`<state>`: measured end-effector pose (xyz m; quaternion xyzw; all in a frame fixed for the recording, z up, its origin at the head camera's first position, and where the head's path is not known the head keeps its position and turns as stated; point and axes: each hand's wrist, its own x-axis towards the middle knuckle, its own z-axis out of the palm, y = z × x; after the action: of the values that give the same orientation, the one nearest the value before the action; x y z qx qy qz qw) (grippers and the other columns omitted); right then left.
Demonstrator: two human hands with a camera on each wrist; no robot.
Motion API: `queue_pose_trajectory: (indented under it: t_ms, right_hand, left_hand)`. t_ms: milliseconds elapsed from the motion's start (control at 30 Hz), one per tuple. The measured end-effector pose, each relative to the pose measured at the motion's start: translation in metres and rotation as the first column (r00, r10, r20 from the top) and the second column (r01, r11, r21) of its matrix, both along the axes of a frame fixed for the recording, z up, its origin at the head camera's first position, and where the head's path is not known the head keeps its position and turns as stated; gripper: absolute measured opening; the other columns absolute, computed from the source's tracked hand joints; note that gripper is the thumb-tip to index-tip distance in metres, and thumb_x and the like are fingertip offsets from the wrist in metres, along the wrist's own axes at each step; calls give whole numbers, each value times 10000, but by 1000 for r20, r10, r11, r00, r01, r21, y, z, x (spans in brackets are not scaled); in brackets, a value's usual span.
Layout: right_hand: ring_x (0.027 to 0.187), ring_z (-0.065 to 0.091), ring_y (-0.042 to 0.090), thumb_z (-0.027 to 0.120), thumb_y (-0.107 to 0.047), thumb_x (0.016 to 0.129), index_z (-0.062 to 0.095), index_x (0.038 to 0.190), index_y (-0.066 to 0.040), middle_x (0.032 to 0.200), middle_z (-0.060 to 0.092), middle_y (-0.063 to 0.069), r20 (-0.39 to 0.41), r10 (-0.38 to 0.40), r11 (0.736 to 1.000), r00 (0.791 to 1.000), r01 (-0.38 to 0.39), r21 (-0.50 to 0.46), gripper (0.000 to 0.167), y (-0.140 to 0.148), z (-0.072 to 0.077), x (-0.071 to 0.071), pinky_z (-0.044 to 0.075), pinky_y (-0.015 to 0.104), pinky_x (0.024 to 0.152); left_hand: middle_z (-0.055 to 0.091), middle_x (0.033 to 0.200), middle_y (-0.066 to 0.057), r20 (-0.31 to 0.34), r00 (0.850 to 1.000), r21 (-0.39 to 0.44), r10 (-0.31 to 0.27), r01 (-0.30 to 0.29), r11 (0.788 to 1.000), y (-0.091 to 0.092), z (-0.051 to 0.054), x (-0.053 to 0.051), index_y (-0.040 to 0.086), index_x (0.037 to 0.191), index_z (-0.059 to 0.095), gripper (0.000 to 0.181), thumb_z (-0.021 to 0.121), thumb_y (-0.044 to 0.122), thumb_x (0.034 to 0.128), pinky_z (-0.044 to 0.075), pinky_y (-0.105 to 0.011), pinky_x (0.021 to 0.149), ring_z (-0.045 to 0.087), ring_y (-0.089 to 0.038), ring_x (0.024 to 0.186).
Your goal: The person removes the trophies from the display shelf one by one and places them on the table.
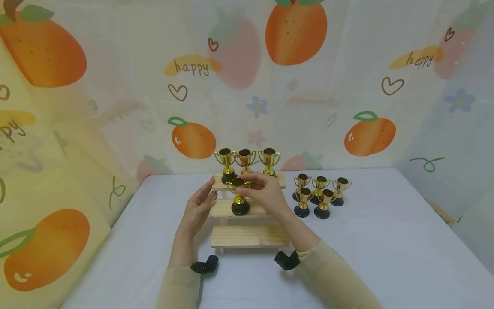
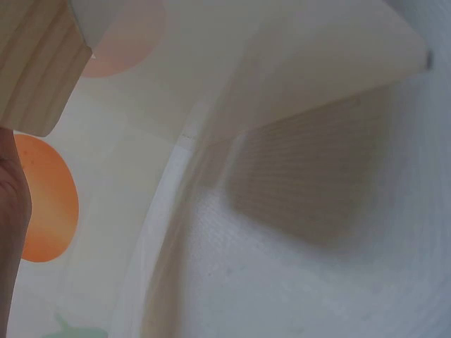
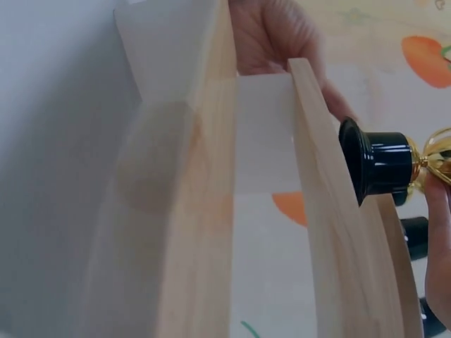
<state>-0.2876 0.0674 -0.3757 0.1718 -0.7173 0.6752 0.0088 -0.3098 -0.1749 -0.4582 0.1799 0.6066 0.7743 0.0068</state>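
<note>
Right hand: thumb and fingers set narrow, pinching a small gold trophy by its cup. Trophy upright in the head view, its black base at the middle shelf, left of that board's centre. Cannot tell whether base and wood touch.

Left hand: beside the left ends of the middle shelf and the top shelf; fingers loosely extended, slightly bent. Contact with the wood cannot be told.

Top shelf carries three trophies, upright: one near the left end, one just beside it with its lower part hidden by the right hand, one toward the right end. Bottom shelf lies nearest the person. Boards are pale wood; clear supports show below them.

Five trophies stand upright in a cluster on the white-covered desk, right of the shelves and nearer the back edge than the front: two forward, three behind. Printed cloth with oranges rises behind the back edge. Pale sleeves; a black wrist mount at each cuff.
</note>
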Motion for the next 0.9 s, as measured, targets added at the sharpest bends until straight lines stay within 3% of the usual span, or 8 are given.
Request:
queue_pose_trajectory:
  t_ms: [367,667,900]
  right_hand:
    - [925,696,42,784,-112,824,685,1205,-56,1219,701,146,-14,-7,1000,1000,7,3,398,25,3,3,601,204,870]
    - [909,698,29,790,-133,821,675,1225,-54,1093,731,-94,6,-41,999,999,41,-10,428,47,1,4,606,203,852]
    - [926,693,25,770,-142,843,665,1246,-58,1163,719,-21,-2,-48,998,999,48,35,425,62,5,10,599,204,862]
  left_hand:
    - [218,1662,-98,-3,1000,-5,13,-13,1000,0,0,-1,-25,1532,257,681,499,-149,907,401,-135,1136,526,48,1290]
    - [258,1654,-54,-9,1000,4,8,-8,1000,0,0,1,-38,1529,253,683,504,-147,904,392,-141,1142,523,50,1294]
    - [259,1653,-51,-18,1000,9,6,-5,1000,1,0,1,-38,1521,266,671,508,-146,905,396,-139,1142,524,46,1297]
